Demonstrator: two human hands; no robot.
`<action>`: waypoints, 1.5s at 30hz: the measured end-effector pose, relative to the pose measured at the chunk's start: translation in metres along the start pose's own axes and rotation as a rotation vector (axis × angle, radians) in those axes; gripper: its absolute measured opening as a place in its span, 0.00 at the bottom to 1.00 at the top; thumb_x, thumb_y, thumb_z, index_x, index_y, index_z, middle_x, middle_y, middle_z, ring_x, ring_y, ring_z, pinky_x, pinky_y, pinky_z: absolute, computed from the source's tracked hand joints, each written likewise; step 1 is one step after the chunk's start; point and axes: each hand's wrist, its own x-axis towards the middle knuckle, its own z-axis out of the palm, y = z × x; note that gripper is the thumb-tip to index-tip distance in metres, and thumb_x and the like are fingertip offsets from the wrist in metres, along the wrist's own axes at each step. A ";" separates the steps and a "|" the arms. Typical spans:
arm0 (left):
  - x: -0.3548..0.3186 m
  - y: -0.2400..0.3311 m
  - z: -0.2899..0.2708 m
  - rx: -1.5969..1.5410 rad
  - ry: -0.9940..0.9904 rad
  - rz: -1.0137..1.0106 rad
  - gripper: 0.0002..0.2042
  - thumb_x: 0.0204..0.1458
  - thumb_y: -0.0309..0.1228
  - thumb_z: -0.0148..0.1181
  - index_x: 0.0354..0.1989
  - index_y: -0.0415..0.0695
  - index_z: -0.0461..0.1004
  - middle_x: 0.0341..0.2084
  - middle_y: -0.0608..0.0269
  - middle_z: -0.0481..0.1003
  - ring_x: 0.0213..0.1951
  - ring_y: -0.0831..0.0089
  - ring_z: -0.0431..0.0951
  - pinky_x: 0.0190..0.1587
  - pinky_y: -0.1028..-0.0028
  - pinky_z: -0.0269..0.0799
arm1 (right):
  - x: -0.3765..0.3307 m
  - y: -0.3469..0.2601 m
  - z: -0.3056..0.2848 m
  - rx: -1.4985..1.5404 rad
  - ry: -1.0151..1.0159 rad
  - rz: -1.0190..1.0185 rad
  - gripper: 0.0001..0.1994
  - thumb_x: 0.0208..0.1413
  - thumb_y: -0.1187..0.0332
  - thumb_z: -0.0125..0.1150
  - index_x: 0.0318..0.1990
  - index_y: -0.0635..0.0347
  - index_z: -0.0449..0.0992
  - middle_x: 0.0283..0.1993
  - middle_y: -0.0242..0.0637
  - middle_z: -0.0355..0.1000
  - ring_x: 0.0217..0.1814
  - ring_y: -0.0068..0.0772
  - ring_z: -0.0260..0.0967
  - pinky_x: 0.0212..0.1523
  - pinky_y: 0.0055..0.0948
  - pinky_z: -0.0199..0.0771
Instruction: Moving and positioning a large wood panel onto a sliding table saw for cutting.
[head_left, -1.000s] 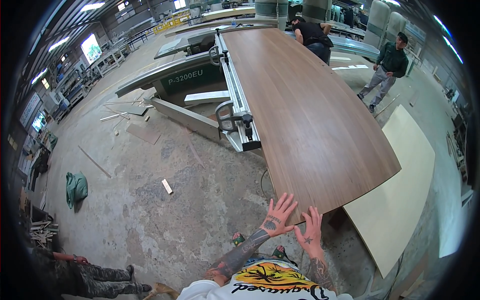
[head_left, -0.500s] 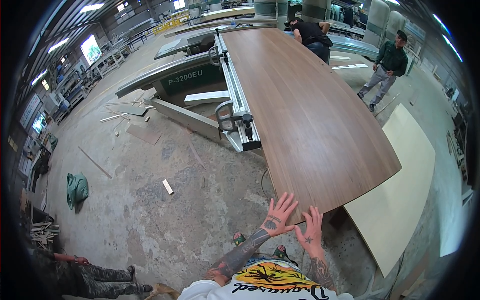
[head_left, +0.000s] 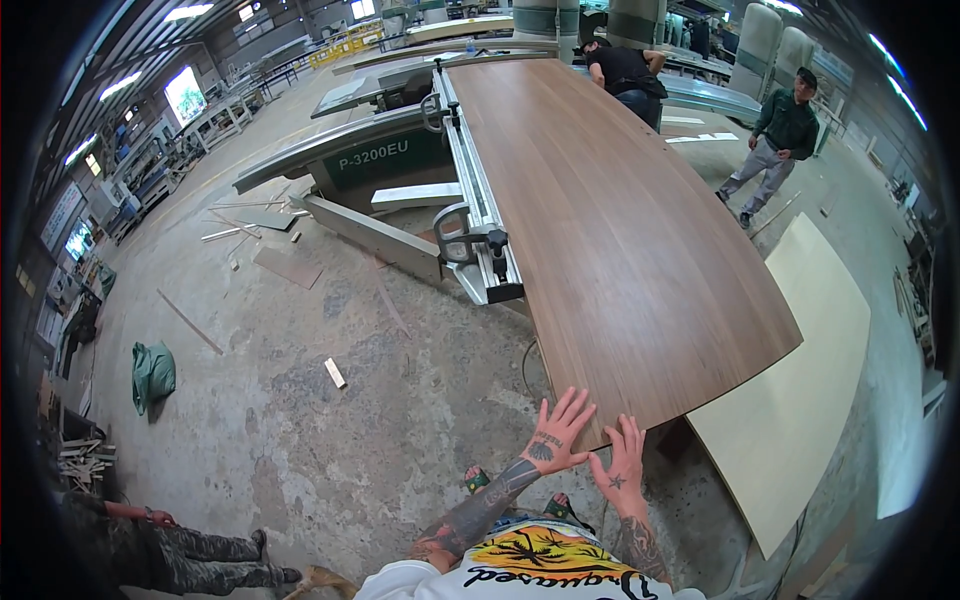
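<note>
A large brown wood-grain panel (head_left: 630,240) lies flat across a sliding table saw (head_left: 385,165), its near end reaching toward me. My left hand (head_left: 558,432) rests on the panel's near left corner with its fingers spread. Beside it, my right hand (head_left: 622,462) touches the near edge, fingers stretched onto the top face. The two thumbs almost meet at the edge. Neither hand is wrapped round anything. The undersides of both palms are hidden.
A pale board (head_left: 800,390) lies lower at the right, partly under the panel. One person (head_left: 625,75) bends at the panel's far end; another (head_left: 780,140) stands at right. A person's legs (head_left: 215,560) show at lower left. Offcuts (head_left: 335,373) and a green sack (head_left: 153,378) are on the floor.
The view has shifted very slightly. My hands stay on the panel's near end, and the panel keeps its place on the saw.
</note>
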 end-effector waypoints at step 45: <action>0.002 -0.002 0.002 0.017 0.004 0.019 0.46 0.37 0.50 0.67 0.66 0.49 0.52 0.69 0.56 0.44 0.70 0.54 0.39 0.62 0.38 0.42 | 0.002 0.000 -0.003 -0.003 0.002 0.000 0.27 0.44 0.66 0.64 0.53 0.61 0.64 0.65 0.49 0.51 0.70 0.55 0.42 0.68 0.55 0.40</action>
